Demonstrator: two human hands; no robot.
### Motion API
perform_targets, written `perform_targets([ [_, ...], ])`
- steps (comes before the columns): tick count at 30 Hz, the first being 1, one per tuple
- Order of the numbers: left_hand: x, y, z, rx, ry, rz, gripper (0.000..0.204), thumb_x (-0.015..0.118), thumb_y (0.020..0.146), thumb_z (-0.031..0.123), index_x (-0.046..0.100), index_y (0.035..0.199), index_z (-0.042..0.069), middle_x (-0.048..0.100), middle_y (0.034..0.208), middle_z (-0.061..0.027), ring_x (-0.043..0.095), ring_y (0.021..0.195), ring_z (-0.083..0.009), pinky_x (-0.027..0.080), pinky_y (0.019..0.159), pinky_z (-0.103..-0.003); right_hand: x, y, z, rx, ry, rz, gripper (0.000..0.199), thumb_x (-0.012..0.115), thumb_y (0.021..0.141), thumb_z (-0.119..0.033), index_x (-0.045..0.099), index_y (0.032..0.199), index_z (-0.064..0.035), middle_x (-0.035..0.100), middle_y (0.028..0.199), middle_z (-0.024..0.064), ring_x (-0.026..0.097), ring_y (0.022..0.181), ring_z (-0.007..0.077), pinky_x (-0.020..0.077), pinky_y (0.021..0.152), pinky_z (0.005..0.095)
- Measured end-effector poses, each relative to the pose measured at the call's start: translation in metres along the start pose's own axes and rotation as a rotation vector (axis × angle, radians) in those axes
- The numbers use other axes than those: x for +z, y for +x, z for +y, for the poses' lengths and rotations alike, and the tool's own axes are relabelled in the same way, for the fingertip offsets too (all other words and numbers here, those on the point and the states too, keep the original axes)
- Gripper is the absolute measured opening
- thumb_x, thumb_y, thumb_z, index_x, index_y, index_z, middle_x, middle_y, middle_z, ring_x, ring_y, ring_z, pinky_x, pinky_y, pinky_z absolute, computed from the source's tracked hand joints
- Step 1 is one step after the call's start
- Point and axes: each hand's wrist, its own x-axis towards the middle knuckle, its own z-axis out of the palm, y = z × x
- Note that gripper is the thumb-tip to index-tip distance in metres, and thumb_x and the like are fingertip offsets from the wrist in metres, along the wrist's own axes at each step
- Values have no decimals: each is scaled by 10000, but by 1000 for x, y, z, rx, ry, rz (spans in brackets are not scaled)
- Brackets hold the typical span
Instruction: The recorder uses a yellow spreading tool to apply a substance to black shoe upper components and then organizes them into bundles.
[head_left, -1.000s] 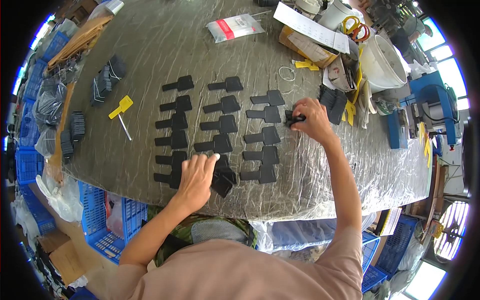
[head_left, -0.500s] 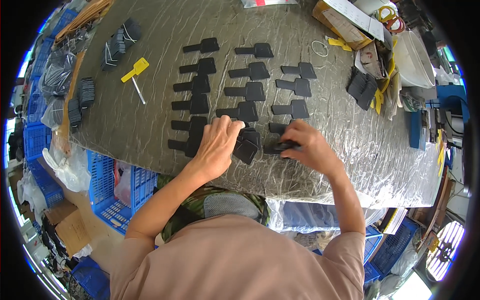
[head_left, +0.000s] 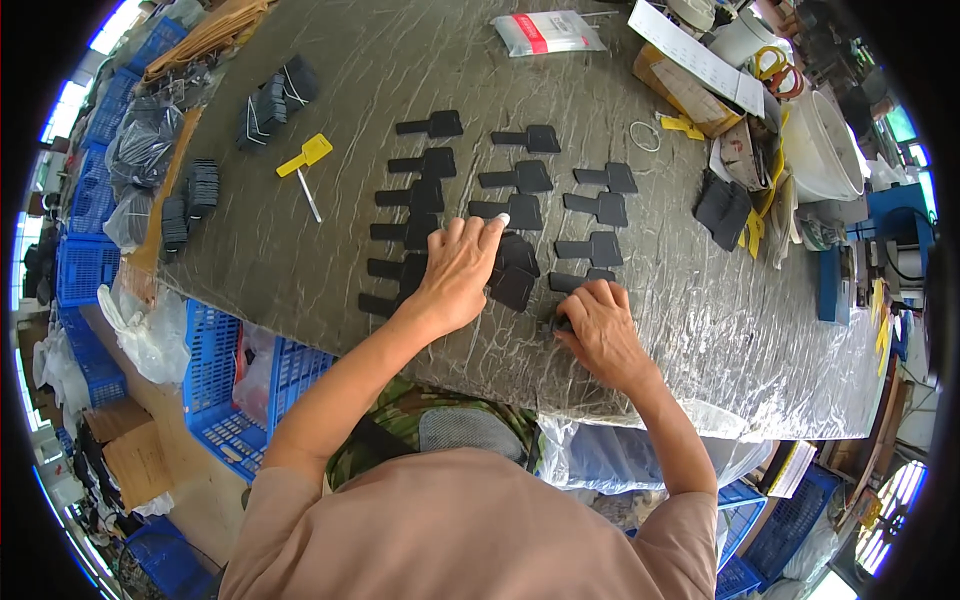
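Note:
Flat black tag-shaped pieces, each a rectangle with a narrow strip, lie in three columns; one is a black tag piece (head_left: 517, 177) in the middle column. My left hand (head_left: 457, 272) is closed beside a fanned bunch of black tag pieces (head_left: 515, 280), its thumb hidden beneath. Its index fingertip touches the middle column. Low in the right column, my right hand (head_left: 605, 335) pinches a dark piece, mostly covered by the fingers. Just above it lies another black tag piece (head_left: 583, 280). A yellow tag piece (head_left: 305, 155) and a thin white stick (head_left: 309, 197) lie to the left.
Banded black stacks (head_left: 277, 100) and loose black stacks (head_left: 190, 203) sit at the table's left. At right are a black pile (head_left: 722, 208), a cardboard box (head_left: 680, 90) and a white bucket (head_left: 822, 150). A plastic packet (head_left: 548, 33) lies far back. Blue crates (head_left: 215, 375) stand below the edge.
The whole view has shifted. My left hand has moved farther up the middle column, along with the fanned pieces. My right hand has lowered onto the bottom of the right column.

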Motion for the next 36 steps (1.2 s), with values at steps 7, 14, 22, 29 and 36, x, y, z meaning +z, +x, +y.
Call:
perform_targets([
  [7, 9, 16, -13, 117, -246, 70, 895, 494, 737, -228, 265, 1546, 79, 441, 1226, -181, 493, 1066, -366, 408, 969, -465, -1, 18, 33, 221, 11, 24, 460, 820, 764, -204, 589, 1139, -69, 505, 1076, 112, 499, 1049, 316, 404, 886, 436],
  [14, -1, 52, -25, 21, -31, 5, 921, 509, 712, -219, 247, 1555, 44, 496, 1174, -153, 478, 1103, -344, 385, 932, -456, 5, 22, 45, 100, -16, 76, 439, 823, 752, -200, 554, 1062, -45, 518, 1028, 118, 513, 1003, 312, 391, 874, 432],
  [22, -5, 83, -36, 107, -67, 19, 825, 566, 726, -179, 300, 1495, -42, 483, 1198, -185, 520, 1087, -367, 408, 934, -454, 0, 52, 73, 75, -68, 49, 474, 827, 753, -254, 535, 1072, -60, 532, 995, 100, 526, 980, 303, 398, 854, 422],
  [29, -11, 120, -35, 57, 112, -85, 862, 512, 694, -202, 311, 1511, -16, 481, 1207, -173, 472, 1145, -347, 390, 929, -456, -4, 80, 117, 149, -54, 144, 492, 823, 765, -269, 547, 1118, -66, 575, 964, 106, 568, 995, 305, 411, 881, 430],
  [36, -10, 158, -53, 86, -20, 40, 861, 564, 731, -162, 286, 1523, 29, 463, 1258, -194, 506, 1181, -431, 422, 926, -523, -13, 100, 126, 131, -86, 94, 461, 817, 768, -288, 587, 1098, -63, 568, 1131, 109, 535, 1094, 310, 415, 903, 433],
])
